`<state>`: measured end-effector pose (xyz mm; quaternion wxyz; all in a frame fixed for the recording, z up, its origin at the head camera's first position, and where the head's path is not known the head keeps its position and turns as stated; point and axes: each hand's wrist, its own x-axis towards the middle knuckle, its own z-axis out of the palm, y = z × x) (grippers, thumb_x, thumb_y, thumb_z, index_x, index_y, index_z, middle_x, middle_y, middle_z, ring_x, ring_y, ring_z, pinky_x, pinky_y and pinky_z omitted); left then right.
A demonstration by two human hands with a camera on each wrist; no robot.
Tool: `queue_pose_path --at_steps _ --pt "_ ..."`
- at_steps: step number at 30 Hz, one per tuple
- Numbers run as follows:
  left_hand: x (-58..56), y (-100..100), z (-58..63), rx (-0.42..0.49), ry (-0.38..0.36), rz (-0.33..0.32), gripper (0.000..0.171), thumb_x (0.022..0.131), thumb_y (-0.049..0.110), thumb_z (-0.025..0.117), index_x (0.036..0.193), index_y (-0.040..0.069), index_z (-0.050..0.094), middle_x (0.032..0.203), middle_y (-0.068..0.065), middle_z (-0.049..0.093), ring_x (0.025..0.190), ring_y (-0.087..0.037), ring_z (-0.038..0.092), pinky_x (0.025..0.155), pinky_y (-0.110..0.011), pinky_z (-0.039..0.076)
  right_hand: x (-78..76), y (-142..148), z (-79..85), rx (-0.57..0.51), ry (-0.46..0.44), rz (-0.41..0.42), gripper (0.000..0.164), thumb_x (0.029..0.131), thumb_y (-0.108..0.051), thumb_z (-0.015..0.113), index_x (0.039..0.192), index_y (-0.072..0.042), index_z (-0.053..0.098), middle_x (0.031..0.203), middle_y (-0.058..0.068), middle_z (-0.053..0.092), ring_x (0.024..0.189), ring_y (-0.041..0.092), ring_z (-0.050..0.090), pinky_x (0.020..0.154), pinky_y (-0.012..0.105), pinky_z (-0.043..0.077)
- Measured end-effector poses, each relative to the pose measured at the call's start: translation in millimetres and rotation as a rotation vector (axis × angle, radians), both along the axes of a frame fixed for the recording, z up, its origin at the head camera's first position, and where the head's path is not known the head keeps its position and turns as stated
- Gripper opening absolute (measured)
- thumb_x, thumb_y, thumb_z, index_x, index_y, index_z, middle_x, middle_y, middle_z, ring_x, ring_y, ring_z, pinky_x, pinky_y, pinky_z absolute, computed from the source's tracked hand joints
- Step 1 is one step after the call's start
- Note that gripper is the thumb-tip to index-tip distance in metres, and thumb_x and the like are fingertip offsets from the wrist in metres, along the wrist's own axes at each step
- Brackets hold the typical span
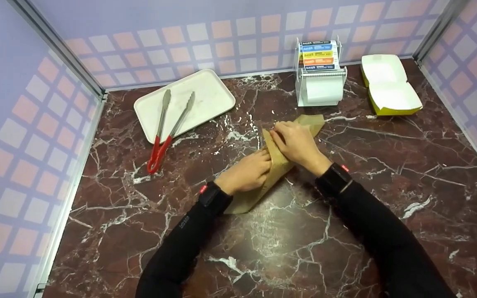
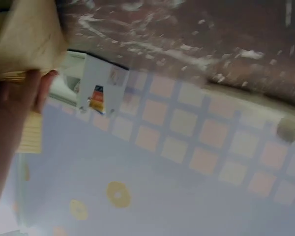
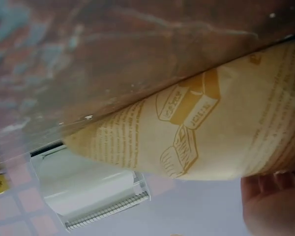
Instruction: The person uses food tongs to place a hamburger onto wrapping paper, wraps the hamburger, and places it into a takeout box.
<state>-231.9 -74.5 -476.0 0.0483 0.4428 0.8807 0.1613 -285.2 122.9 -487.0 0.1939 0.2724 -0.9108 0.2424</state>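
Note:
A sheet of brown printed wrapping paper (image 1: 280,159) stands folded up from the table between both hands; its prints of boxes and lettering show in the right wrist view on the paper (image 3: 201,113). The left hand (image 1: 249,171) grips the paper's near-left side, its fingertips passing behind the raised fold. Higher up, the right hand (image 1: 298,142) pinches the fold's upper edge between thumb and fingers. Fingers at the paper's edge (image 2: 29,59) appear in the left wrist view, partly blurred. Whatever the paper encloses is hidden.
A white tray (image 1: 211,97) lies at the back left, with red-handled tongs (image 1: 165,142) across its front edge. A label dispenser (image 1: 321,74) stands behind the paper. To its right is an opened yellow box (image 1: 398,101) with white insides. Tiled-pattern walls bound the marbled table (image 1: 387,174).

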Motion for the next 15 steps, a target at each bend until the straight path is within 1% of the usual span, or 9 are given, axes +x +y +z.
queue_pose_path --at_steps 3,4,6,8,9,10,11,13,15 --pt "-6.2 -7.2 -0.2 0.197 -0.117 -0.002 0.038 0.102 0.004 0.052 0.138 0.003 0.063 0.162 -0.016 0.042 0.152 -0.031 0.039 0.128 -0.038 0.028 0.0 -0.3 -2.6 0.013 -0.005 -0.026 0.023 0.102 -0.023 0.060 0.086 -0.007 0.061 0.078 0.013 0.066 0.067 0.031 0.062 0.060 0.046 0.051" --pt "-8.4 -9.2 0.0 0.254 -0.149 0.001 0.040 0.101 0.003 0.053 0.140 0.004 0.062 0.159 -0.016 0.047 0.148 -0.029 0.045 0.127 -0.036 0.031 -0.3 -0.3 -3.5 0.016 -0.012 -0.028 0.022 0.102 -0.022 0.060 0.087 -0.007 0.063 0.078 0.013 0.067 0.068 0.031 0.062 0.061 0.046 0.051" --pt "-12.4 -12.5 0.7 0.346 -0.202 0.020 0.034 0.101 0.002 0.053 0.134 0.002 0.063 0.145 -0.016 0.056 0.136 -0.027 0.054 0.121 -0.034 0.041 -1.3 -0.8 -4.6 0.029 -0.030 -0.027 0.021 0.101 -0.022 0.061 0.088 -0.006 0.065 0.080 0.012 0.067 0.070 0.031 0.063 0.063 0.046 0.053" --pt "-15.3 -15.3 1.9 0.426 -0.247 0.061 0.025 0.102 0.003 0.052 0.125 -0.002 0.060 0.129 -0.018 0.060 0.122 -0.028 0.059 0.112 -0.035 0.048 -2.5 -2.1 -4.1 0.040 -0.047 -0.020 0.021 0.101 -0.022 0.062 0.090 -0.005 0.066 0.083 0.013 0.068 0.073 0.032 0.064 0.066 0.046 0.056" --pt "-16.6 -16.4 2.6 0.462 -0.257 0.085 0.021 0.103 0.005 0.053 0.121 -0.002 0.058 0.121 -0.017 0.060 0.115 -0.027 0.059 0.107 -0.035 0.051 -3.4 -2.9 -3.6 0.043 -0.054 -0.017 0.021 0.100 -0.022 0.062 0.091 -0.004 0.067 0.084 0.014 0.068 0.074 0.033 0.064 0.067 0.047 0.056" --pt "-17.6 -17.3 3.2 0.484 -0.253 0.114 0.019 0.103 0.006 0.053 0.120 -0.001 0.056 0.115 -0.016 0.058 0.109 -0.027 0.059 0.102 -0.035 0.053 -4.3 -3.8 -2.9 0.047 -0.061 -0.013 0.021 0.100 -0.022 0.063 0.091 -0.003 0.067 0.085 0.014 0.068 0.075 0.033 0.065 0.068 0.047 0.057" --pt "-18.3 -18.1 3.6 0.496 -0.236 0.149 0.021 0.104 0.009 0.054 0.122 -0.001 0.054 0.114 -0.016 0.057 0.107 -0.027 0.059 0.100 -0.035 0.054 -5.1 -4.7 -2.2 0.053 -0.070 -0.011 0.021 0.099 -0.022 0.063 0.092 -0.003 0.067 0.086 0.014 0.068 0.076 0.033 0.065 0.069 0.047 0.057" --pt "-19.0 -19.2 3.7 0.496 -0.186 0.215 0.029 0.105 0.015 0.055 0.130 0.001 0.053 0.120 -0.015 0.055 0.108 -0.026 0.061 0.099 -0.035 0.055 -6.5 -6.1 -1.1 0.059 -0.098 -0.008 0.020 0.099 -0.022 0.065 0.095 -0.002 0.067 0.087 0.014 0.068 0.077 0.033 0.064 0.071 0.047 0.057" --pt "-19.1 -19.6 3.3 0.469 -0.136 0.259 0.033 0.106 0.021 0.057 0.135 0.005 0.056 0.132 -0.015 0.054 0.110 -0.025 0.064 0.099 -0.035 0.056 -7.6 -7.0 -0.5 0.064 -0.132 -0.011 0.020 0.098 -0.022 0.066 0.098 -0.002 0.069 0.089 0.014 0.068 0.079 0.032 0.064 0.072 0.046 0.057"
